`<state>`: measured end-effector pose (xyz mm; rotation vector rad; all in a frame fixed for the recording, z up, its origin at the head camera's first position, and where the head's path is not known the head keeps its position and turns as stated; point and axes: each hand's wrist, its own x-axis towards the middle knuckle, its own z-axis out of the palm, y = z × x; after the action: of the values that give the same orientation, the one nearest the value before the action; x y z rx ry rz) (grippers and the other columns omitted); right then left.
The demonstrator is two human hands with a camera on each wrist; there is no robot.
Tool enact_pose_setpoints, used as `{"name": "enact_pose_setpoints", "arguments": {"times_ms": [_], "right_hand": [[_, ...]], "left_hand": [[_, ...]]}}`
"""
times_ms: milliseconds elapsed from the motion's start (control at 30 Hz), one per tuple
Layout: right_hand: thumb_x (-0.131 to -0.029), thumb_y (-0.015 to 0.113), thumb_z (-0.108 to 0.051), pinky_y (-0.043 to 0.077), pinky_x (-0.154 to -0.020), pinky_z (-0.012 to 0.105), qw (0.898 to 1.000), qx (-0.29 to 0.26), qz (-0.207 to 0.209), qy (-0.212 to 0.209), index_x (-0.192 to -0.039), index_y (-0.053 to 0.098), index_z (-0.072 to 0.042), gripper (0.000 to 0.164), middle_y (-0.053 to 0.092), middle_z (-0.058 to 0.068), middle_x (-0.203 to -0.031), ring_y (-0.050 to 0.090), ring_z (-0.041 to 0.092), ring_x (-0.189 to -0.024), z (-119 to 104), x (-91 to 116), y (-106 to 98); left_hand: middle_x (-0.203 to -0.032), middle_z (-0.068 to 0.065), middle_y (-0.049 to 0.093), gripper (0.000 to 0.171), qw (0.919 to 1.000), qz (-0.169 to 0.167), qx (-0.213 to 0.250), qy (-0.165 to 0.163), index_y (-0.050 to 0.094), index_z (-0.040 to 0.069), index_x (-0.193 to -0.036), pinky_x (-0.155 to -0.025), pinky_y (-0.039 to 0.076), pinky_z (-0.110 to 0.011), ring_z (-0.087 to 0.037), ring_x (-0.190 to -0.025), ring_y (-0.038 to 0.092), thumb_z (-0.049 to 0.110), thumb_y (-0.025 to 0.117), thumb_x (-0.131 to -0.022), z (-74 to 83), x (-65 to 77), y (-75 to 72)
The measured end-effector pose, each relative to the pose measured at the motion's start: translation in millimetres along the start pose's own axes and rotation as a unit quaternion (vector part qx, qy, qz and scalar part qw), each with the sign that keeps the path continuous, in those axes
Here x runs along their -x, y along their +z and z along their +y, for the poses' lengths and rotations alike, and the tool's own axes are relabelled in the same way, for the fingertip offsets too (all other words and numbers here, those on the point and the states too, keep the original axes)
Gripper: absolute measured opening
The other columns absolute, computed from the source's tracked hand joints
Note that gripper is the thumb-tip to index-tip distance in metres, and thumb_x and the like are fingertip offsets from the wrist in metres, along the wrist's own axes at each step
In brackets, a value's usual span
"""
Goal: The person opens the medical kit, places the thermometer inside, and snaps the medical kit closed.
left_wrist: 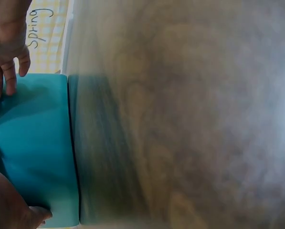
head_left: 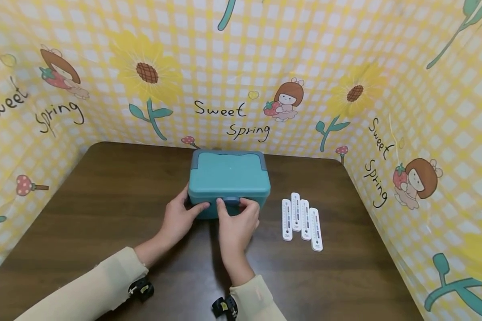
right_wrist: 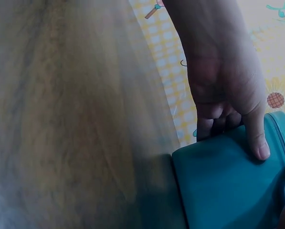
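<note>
A teal lunch box point(head_left: 229, 174) with a blue-grey handle folded round its lid stands on the table, its lid down. My left hand point(head_left: 180, 217) holds the box at its left front corner, the thumb lying on the front wall and the other fingers along the side. On the front is a blue latch point(head_left: 232, 201). My right hand point(head_left: 237, 227) has its thumb at the latch's left end and bent fingers at its right end. In the right wrist view the left thumb point(right_wrist: 260, 149) presses flat on the teal front.
Several white strip thermometers point(head_left: 305, 219) lie side by side to the right of the box. The brown wooden table point(head_left: 144, 178) is enclosed at the back and sides by a yellow checked cloth point(head_left: 233, 67) with printed flowers.
</note>
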<state>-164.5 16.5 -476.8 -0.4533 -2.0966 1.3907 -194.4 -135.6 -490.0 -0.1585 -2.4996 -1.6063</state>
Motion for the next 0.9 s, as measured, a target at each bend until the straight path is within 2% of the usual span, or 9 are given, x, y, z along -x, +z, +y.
{"name": "enact_pose_setpoints", "arguments": {"times_ms": [200, 467, 667, 900], "right_hand": [[-0.079, 0.088, -0.042, 0.035, -0.085, 0.037, 0.999, -0.01, 0.002, -0.039, -0.099, 0.052, -0.014, 0.05, 0.052, 0.001, -0.097, 0.049, 0.014, -0.086, -10, -17, 3], [-0.076, 0.089, -0.038, 0.042, -0.073, 0.034, 1.0, -0.014, -0.01, -0.024, -0.098, 0.052, -0.014, 0.049, 0.052, 0.004, -0.098, 0.047, 0.015, -0.086, -19, -27, 0], [-0.076, 0.089, -0.038, 0.041, -0.074, 0.034, 1.0, -0.011, -0.011, -0.015, -0.098, 0.052, -0.017, 0.048, 0.051, 0.0, -0.098, 0.046, 0.015, -0.087, -19, -23, -3], [-0.077, 0.089, -0.039, 0.043, -0.077, 0.035, 1.0, -0.001, -0.024, 0.01, -0.101, 0.052, -0.019, 0.049, 0.053, -0.002, -0.103, 0.049, 0.016, -0.093, -14, -2, -13]], "left_hand": [[-0.159, -0.004, 0.045, 0.09, 0.9996, 0.017, -0.003, 0.022, 0.027, 0.025, -0.163, -0.107, 0.049, -0.052, -0.023, -0.142, 0.048, 0.048, 0.076, -0.091, 5.6, -11.7, 0.7], [-0.158, -0.005, 0.047, 0.088, 0.9991, 0.031, -0.004, 0.028, 0.027, 0.026, -0.163, -0.106, 0.051, -0.051, -0.024, -0.141, 0.05, 0.046, 0.075, -0.092, 10.9, -17.9, 4.1], [-0.158, -0.005, 0.046, 0.088, 0.9991, 0.033, -0.003, 0.026, 0.027, 0.026, -0.163, -0.106, 0.051, -0.051, -0.024, -0.141, 0.049, 0.047, 0.075, -0.092, 10.5, -14.4, 4.7], [-0.158, -0.008, 0.046, 0.088, 0.9994, 0.032, -0.009, 0.011, 0.029, 0.019, -0.162, -0.106, 0.051, -0.051, -0.026, -0.141, 0.049, 0.041, 0.077, -0.092, 2.0, 4.3, 6.1]]}}
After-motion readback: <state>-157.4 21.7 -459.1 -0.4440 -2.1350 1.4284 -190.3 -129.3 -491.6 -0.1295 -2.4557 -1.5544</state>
